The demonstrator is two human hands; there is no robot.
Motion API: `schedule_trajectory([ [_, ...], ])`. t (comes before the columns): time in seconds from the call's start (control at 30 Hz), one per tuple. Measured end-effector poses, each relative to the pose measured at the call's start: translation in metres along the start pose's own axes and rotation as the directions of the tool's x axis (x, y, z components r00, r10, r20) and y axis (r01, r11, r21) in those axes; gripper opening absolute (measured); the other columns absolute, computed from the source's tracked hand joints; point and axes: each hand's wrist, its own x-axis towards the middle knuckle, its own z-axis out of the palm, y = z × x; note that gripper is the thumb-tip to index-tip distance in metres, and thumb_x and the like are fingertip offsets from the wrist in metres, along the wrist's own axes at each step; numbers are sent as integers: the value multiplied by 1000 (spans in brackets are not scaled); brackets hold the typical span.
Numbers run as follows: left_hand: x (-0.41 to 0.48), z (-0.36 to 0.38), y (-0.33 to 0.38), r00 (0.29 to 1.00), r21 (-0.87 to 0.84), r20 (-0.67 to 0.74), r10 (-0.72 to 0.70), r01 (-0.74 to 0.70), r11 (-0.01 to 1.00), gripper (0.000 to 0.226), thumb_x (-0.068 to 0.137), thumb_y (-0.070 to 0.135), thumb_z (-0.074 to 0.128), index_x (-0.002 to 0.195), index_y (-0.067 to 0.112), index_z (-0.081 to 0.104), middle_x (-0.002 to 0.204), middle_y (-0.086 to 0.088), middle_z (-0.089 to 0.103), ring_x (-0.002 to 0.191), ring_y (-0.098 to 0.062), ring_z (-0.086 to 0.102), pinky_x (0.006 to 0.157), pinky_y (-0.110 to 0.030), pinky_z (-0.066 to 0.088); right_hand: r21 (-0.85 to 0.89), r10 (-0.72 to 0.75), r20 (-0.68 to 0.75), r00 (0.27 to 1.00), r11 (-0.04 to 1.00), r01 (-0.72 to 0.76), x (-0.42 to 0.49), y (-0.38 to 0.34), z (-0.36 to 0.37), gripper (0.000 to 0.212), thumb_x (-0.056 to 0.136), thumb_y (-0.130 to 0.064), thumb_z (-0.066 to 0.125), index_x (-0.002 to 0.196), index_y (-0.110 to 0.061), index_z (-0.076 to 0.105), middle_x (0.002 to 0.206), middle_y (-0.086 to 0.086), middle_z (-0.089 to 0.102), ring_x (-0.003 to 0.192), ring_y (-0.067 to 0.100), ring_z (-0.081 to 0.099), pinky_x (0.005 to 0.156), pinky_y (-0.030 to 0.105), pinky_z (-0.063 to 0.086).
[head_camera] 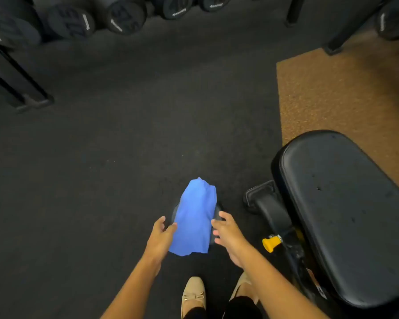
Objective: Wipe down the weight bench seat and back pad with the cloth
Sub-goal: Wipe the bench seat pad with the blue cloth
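Note:
A blue cloth [195, 218] lies draped over a round dark object on the black floor, just ahead of my feet. My left hand [160, 238] reaches to the cloth's left edge, fingertips touching it, fingers relaxed. My right hand [228, 236] hovers at the cloth's right side with fingers spread, holding nothing. The black padded weight bench pad [341, 212] fills the lower right, to the right of both hands.
A yellow adjustment knob [271, 243] sticks out of the bench frame near my right wrist. The bench's black foot [260, 196] lies beside the cloth. Several dumbbells [124, 17] line a rack at the top. A tan mat [332, 93] covers the floor at right.

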Motion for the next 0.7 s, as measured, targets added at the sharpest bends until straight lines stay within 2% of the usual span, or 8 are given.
schedule_trajectory([
  [0.13, 20, 14, -20, 995, 45, -100, 26, -22, 999, 59, 91, 25, 59, 138, 1, 33, 145, -18, 35, 127, -32, 41, 102, -41, 38, 92, 51, 16, 999, 994, -52, 8, 14, 12, 48, 97, -15, 47, 141, -14, 30, 129, 10, 50, 113, 24, 53, 88, 34, 45],
  [0.2, 24, 20, -25, 982, 129, -183, 43, -20, 991, 47, 86, 24, 66, 114, -8, 47, 121, -29, 48, 102, -36, 55, 80, -40, 49, 158, 79, 32, 996, 984, -83, 10, 18, 15, 45, 96, -13, 48, 139, -13, 34, 109, 7, 56, 100, 22, 57, 84, 34, 48],
  [0.27, 26, 26, -26, 978, 136, -201, 52, -24, 990, 38, 83, 28, 68, 96, -2, 48, 96, -26, 52, 78, -31, 56, 62, -32, 46, 229, 96, 83, 992, 967, -112, 10, 17, 16, 42, 97, -13, 47, 137, -14, 36, 107, 8, 58, 100, 22, 58, 83, 34, 49],
  [0.4, 18, 36, -13, 973, 367, -166, 160, -90, 926, 23, 89, 31, 60, 92, 8, 59, 85, -9, 62, 73, -21, 57, 59, -26, 41, 292, 60, 183, 981, 950, -113, 7, 15, 13, 37, 98, -14, 44, 134, -13, 40, 118, 13, 59, 105, 24, 60, 85, 34, 50],
  [0.47, 11, 37, 1, 954, 273, -155, 257, -208, 939, 16, 89, 17, 59, 76, 8, 59, 69, -6, 57, 61, -16, 51, 50, -17, 38, 306, 50, 220, 974, 945, -117, 5, 14, 9, 31, 98, -17, 43, 129, -13, 46, 110, 11, 62, 99, 22, 62, 81, 31, 52],
  [0.53, 3, 36, 17, 943, 118, -169, 286, -269, 956, 20, 87, 10, 56, 68, 7, 53, 66, -3, 51, 61, -15, 46, 53, -20, 37, 295, 43, 252, 967, 948, -119, 3, 9, 2, 28, 99, -23, 42, 124, -13, 51, 111, 10, 62, 100, 22, 62, 83, 32, 52],
  [0.6, -6, 34, 34, 931, -5, -198, 307, -314, 949, 18, 85, 12, 56, 69, 7, 51, 65, 1, 48, 62, -13, 41, 55, -25, 34, 276, 38, 253, 967, 955, -110, -2, 1, -4, 28, 99, -28, 41, 122, -14, 51, 116, 10, 59, 103, 22, 60, 87, 34, 50],
  [0.7, -24, 33, 71, 863, 32, -198, 464, -467, 883, 18, 71, 25, 52, 63, 12, 44, 56, 7, 41, 58, -11, 35, 53, -25, 31, 334, 5, 163, 987, 941, -60, -11, -18, -17, 32, 98, -30, 43, 128, -17, 44, 117, 7, 52, 105, 22, 55, 90, 37, 48],
])
